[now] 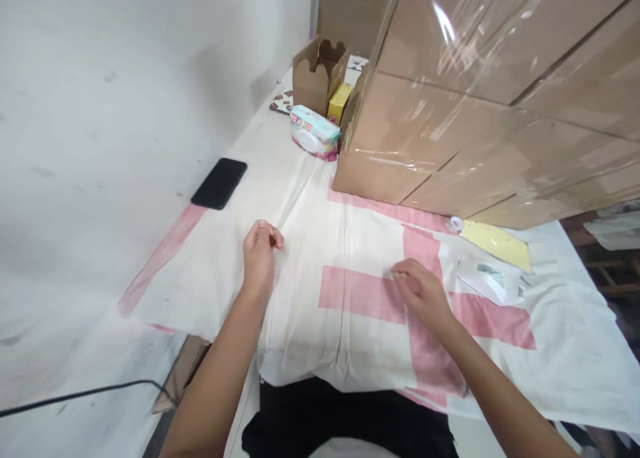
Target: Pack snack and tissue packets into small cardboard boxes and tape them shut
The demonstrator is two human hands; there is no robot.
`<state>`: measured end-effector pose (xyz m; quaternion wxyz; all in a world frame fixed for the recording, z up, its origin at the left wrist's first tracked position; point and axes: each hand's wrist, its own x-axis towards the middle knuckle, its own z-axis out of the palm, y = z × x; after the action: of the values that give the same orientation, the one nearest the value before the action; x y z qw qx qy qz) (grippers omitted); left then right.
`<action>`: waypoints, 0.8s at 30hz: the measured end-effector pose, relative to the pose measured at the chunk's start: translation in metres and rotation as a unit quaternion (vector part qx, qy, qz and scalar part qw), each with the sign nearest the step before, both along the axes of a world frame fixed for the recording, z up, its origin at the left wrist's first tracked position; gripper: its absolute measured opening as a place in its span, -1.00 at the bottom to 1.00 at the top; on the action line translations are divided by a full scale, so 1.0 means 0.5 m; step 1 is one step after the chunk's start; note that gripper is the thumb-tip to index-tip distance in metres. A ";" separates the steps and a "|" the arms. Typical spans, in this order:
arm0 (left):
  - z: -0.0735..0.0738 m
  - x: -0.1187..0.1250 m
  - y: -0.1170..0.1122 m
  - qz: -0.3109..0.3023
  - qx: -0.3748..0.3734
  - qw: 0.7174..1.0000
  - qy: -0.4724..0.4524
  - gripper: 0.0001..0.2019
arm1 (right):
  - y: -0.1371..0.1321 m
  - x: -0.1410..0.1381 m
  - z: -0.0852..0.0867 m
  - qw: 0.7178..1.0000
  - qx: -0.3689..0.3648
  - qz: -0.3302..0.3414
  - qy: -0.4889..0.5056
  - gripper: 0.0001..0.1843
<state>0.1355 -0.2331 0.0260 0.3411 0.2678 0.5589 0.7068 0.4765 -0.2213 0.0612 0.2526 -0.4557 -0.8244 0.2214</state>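
My left hand is above the cloth-covered table, its fingers curled in and the thumb against them. To its right, my right hand is also curled, thumb and fingertips close together, over a pink stripe of the cloth. Whether anything thin lies in either hand is hidden by the fingers. A black phone lies flat beyond my left hand, by the wall. Beyond my right hand are a white paper piece and a yellow card, with a small white roll at the card's end.
Stacked cardboard boxes in clear wrap rise at the back right. Behind the phone stand a wet-wipes pack, an open carton and a yellow box. A white wall borders the left; a black cable hangs low there.
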 end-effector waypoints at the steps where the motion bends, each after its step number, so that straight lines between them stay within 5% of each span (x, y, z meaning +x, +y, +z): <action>1: 0.002 -0.002 -0.001 0.005 0.007 1.000 0.004 -0.53 | -0.031 0.034 -0.011 0.999 -0.006 -0.038 -0.011 -0.89; 4: 0.010 -0.006 0.000 0.023 0.022 0.999 0.028 -0.46 | -0.117 0.105 -0.046 0.992 0.032 -0.117 -0.039 -0.91; 9: 0.004 0.007 -0.037 0.082 0.020 0.991 0.105 -0.41 | -0.165 0.122 -0.076 0.984 0.118 -0.094 -0.093 -0.93; 12: -0.027 0.015 -0.134 0.170 0.014 0.970 0.175 -0.51 | -0.156 0.117 -0.079 0.985 0.119 -0.092 -0.082 -0.92; 16: -0.106 0.014 -0.337 0.306 -0.010 0.915 0.261 -0.65 | -0.152 0.120 -0.081 0.983 0.144 -0.076 -0.080 -0.91; 18: -0.144 0.032 -0.441 0.288 -0.055 0.914 0.280 -0.73 | -0.154 0.122 -0.082 0.982 0.148 -0.075 -0.087 -0.90; 20: -0.169 0.077 -0.531 0.192 -0.112 0.930 0.292 -0.71 | -0.157 0.122 -0.083 0.982 0.146 -0.079 -0.094 -0.88; 24: -0.177 0.182 -0.627 0.025 -0.158 0.932 0.325 -0.48 | -0.150 0.104 -0.075 0.984 0.118 -0.093 -0.099 -0.82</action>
<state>0.2265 -0.5467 -0.0623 0.1608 0.4111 0.7502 0.4923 0.5283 -0.2964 0.0236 0.2415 -0.5167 -0.8198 0.0517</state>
